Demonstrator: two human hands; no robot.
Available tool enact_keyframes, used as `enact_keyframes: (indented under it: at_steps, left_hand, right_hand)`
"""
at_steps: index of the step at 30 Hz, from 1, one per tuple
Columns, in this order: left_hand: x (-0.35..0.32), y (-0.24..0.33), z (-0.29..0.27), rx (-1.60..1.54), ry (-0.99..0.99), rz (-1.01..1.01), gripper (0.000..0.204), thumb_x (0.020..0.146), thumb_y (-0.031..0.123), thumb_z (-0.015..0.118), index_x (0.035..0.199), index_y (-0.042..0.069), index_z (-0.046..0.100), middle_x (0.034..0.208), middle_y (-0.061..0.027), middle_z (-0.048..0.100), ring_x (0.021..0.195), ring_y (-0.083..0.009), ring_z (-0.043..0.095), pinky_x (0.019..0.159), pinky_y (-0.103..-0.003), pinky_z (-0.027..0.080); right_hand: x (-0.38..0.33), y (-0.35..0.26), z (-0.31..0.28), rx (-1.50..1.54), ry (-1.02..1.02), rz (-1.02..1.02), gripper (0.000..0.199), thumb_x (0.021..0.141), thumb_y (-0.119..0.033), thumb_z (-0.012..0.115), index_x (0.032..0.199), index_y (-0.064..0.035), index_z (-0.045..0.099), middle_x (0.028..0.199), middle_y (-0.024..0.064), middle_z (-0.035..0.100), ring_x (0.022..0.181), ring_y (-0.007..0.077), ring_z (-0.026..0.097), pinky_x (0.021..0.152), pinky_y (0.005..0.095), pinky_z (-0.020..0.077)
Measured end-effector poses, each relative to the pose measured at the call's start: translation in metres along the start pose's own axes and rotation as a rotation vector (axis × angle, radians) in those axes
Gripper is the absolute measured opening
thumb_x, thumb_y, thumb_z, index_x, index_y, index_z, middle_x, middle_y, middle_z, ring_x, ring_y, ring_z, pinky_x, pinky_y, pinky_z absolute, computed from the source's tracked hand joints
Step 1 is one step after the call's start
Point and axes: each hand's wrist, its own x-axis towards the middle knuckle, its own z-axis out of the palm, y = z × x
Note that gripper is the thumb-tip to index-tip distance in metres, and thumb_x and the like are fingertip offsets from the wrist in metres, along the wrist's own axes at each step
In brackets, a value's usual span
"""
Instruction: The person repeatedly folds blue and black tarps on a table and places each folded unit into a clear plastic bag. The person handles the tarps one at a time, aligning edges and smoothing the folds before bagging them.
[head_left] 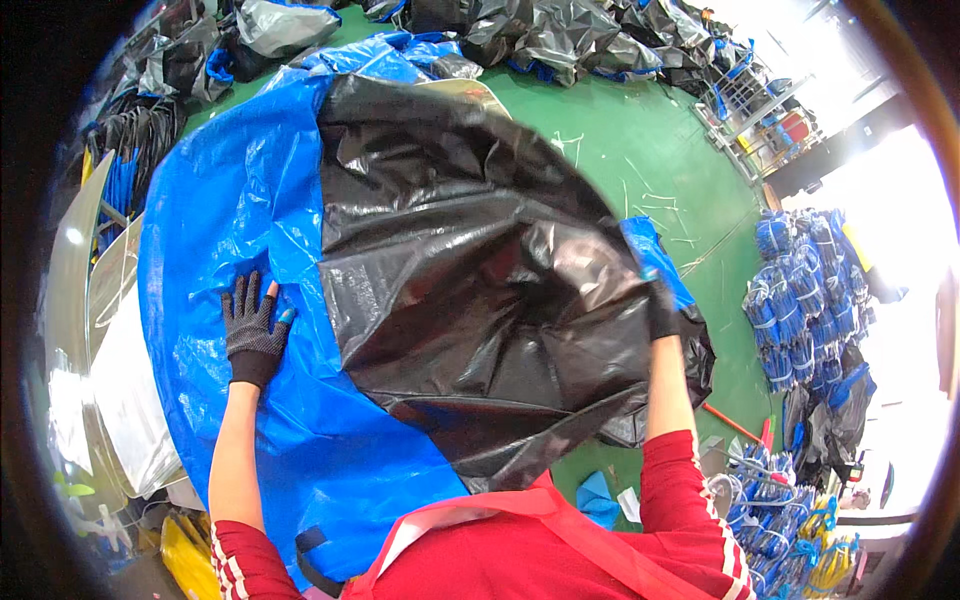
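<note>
A large rounded sheet of glossy plastic tarp spreads out in front of me, with a blue part (230, 190) on the left and a wrinkled black part (430, 270) on the right. On the blue part, near the seam, my left hand (254, 328) lies flat with fingers spread, in a dark dotted glove that leaves some fingertips bare. My right hand (660, 308), also in a dark glove, is at the black part's right edge. Motion smears its fingers, so its grip on the edge does not show. A blue flap (660, 255) shows just beyond that hand.
Crumpled black and grey sheets (560, 40) lie along the far side of the green floor (560, 110). Tied blue bundles (810, 300) are stacked at the right, with more bundles (775, 510) below. A metal cart (750, 120) stands far right. Clear plastic sheeting (130, 400) lies at the left.
</note>
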Motion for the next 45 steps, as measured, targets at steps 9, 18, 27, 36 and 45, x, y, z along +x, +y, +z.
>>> enact_keyframes:
  at_steps: [9,18,27,36,45]
  left_hand:
    - [0.089,0.101,-0.084,-0.371,0.375,-0.133,0.041,0.092,0.026,0.054,0.126,0.003,0.057,0.131,-0.021,0.056,0.122,-0.0417,0.05,0.105,-0.049,0.037]
    - [0.094,0.219,-0.029,-0.34,-0.185,0.371,0.089,0.08,0.069,0.054,0.145,0.01,0.042,0.154,-0.0204,0.031,0.146,-0.0408,0.02,0.117,-0.061,0.007]
    - [0.101,0.212,-0.022,-0.471,-0.177,0.288,0.057,0.093,0.046,0.052,0.137,0.009,0.05,0.145,-0.0205,0.043,0.139,-0.0386,0.034,0.115,-0.055,0.021]
    - [0.141,0.288,-0.014,-0.476,-0.23,0.481,0.062,0.089,0.024,0.053,0.149,0.022,0.037,0.153,-0.0111,0.037,0.143,-0.0358,0.028,0.117,-0.055,0.014]
    - [0.138,0.281,0.007,-0.533,0.006,0.379,0.057,0.09,0.041,0.051,0.14,0.016,0.048,0.148,-0.0136,0.042,0.142,-0.0365,0.029,0.118,-0.056,0.012]
  right_hand:
    - [0.011,-0.127,0.129,-0.975,-0.41,-0.456,0.038,0.082,-0.035,0.069,0.106,-0.0069,0.061,0.105,0.0199,0.067,0.096,0.0368,0.066,0.081,0.0466,0.0516]
    - [0.085,-0.134,0.295,-1.275,-0.332,-0.827,0.032,0.092,-0.037,0.053,0.104,-0.0108,0.067,0.093,0.0208,0.069,0.087,0.0409,0.067,0.079,0.0508,0.0516]
    - [0.073,-0.171,0.245,-1.3,-0.261,-0.424,0.1,0.066,-0.074,0.071,0.126,0.0034,0.05,0.125,0.03,0.058,0.116,0.0403,0.059,0.094,0.0479,0.049]
    - [-0.014,-0.109,0.175,-0.493,-0.737,-0.204,0.061,0.084,-0.041,0.072,0.123,0.0037,0.058,0.106,0.0241,0.068,0.094,0.0329,0.066,0.087,0.0385,0.0504]
    - [0.044,-0.191,0.133,-1.189,-0.266,-0.499,0.046,0.086,-0.04,0.066,0.109,-0.0018,0.055,0.09,0.023,0.069,0.088,0.0418,0.067,0.076,0.0487,0.0522]
